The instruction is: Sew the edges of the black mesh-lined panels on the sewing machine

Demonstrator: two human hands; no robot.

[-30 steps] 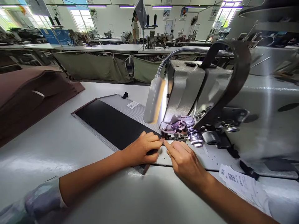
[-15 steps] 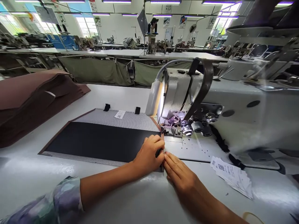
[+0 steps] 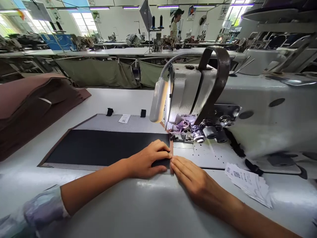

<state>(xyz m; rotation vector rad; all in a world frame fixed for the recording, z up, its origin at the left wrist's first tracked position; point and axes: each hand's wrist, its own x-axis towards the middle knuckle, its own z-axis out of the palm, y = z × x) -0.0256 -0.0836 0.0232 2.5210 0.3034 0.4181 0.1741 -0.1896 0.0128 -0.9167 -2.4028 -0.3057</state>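
A flat fabric panel lies on the table, its black middle (image 3: 106, 147) bordered by grey mesh (image 3: 104, 122) and brown edging (image 3: 171, 145). The panel's right edge runs under the presser foot of a sewing machine (image 3: 184, 89). My left hand (image 3: 151, 160) rests on the black fabric near that edge, thumb spread away from the bent fingers. On the right, my right hand (image 3: 189, 175) presses its fingers together at the brown edging, fingertips close to my left ones; its thumb is hidden. Two black tabs and a white label (image 3: 124, 119) sit along the panel's far side.
Brown fabric pieces (image 3: 32, 109) are piled at the left. White printed labels (image 3: 249, 185) lie fanned out at the right, beside the machine bed. A lamp (image 3: 158, 100) hangs by the needle area. A person (image 3: 174, 26) in a dark cap is in the background.
My left hand has loosened from a pinch at the edge, its thumb moving left and away from the fingers. My right hand stays at the edging. The view has shifted slightly.
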